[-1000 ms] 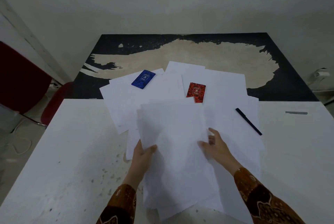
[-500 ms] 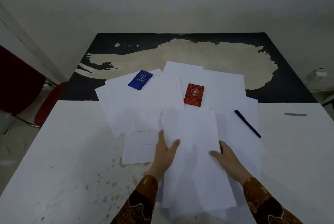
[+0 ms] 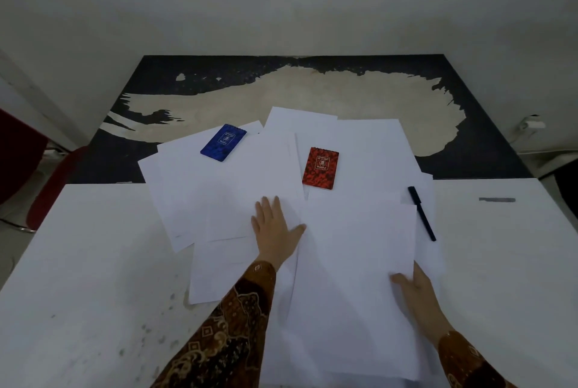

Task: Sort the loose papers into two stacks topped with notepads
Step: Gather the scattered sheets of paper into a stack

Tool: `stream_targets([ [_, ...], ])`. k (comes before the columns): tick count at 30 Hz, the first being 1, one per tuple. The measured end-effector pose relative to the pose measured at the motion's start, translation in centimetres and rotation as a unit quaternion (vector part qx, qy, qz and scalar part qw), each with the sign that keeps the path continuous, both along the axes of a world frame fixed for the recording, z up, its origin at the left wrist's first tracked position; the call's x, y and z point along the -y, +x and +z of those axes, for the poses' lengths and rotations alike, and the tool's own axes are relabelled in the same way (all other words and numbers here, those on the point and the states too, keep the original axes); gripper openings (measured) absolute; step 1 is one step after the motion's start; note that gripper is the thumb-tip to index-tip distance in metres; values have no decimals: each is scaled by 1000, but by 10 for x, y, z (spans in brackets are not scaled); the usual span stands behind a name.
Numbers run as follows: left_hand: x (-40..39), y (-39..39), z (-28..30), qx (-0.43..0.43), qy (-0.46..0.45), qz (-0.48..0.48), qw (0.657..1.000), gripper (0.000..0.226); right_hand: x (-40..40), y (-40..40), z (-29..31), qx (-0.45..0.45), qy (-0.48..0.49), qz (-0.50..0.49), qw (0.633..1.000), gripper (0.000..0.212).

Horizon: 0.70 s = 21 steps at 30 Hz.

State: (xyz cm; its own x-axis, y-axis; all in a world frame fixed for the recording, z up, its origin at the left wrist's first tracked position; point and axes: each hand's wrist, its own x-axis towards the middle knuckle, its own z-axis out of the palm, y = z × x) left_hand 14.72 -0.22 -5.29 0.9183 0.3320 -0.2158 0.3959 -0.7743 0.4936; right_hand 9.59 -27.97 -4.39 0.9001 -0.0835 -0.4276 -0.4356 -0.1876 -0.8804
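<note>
Your left hand [image 3: 276, 232] lay flat, palm down, with fingers straight and spread, pressing on the loose white sheets of paper [image 3: 225, 187] spread over the left part of the pile. Your right hand [image 3: 417, 295] gripped the right edge of a bundle of white paper sheets [image 3: 353, 287], thumb on top and fingers curled beneath, near the front edge of the white table [image 3: 78, 262]. That bundle lay lengthwise toward you, covering the sheets beneath it and reaching almost to the table's front edge.

The small blue spiral-bound notepad with a patterned cover [image 3: 223, 147] sat tilted on the papers toward the back left of the pile, where the sheets overhung the table's far edge. The small red spiral-bound notepad with the same patterned cover [image 3: 320, 168] lay upright on the papers near the middle of the far edge, well apart from the blue one and just beyond the top of your held bundle. A slim black pen [image 3: 421, 213] rested on the sheets at the right side of the pile, angled toward you, just beside the bundle's upper right corner.

Both your patterned brown sleeves [image 3: 225, 325] reached in from the front edge. A short grey mark [image 3: 496, 199] showed on the table toward its back right corner. Beyond the far edge was a dark surface with a large worn pale patch [image 3: 312, 93].
</note>
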Motion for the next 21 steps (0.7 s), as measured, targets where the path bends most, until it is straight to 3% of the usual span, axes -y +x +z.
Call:
stream_targets([
  [7, -5, -8, -17, 20, 48, 13, 999, 82, 5, 1, 1, -29, 74, -63, 995, 29],
  [12, -15, -4, -9, 67, 51, 14, 996, 53, 15, -1, -3, -19, 91, -80, 992, 33],
  [16, -28, -7, 2, 96, -52, 40, 993, 51, 10, -5, -9, 8, 41, -40, 998, 35],
  [21, -22, -31, 18, 149, -56, -22, 987, 42, 4, -5, -10, 31, 0, -28, 999, 35],
])
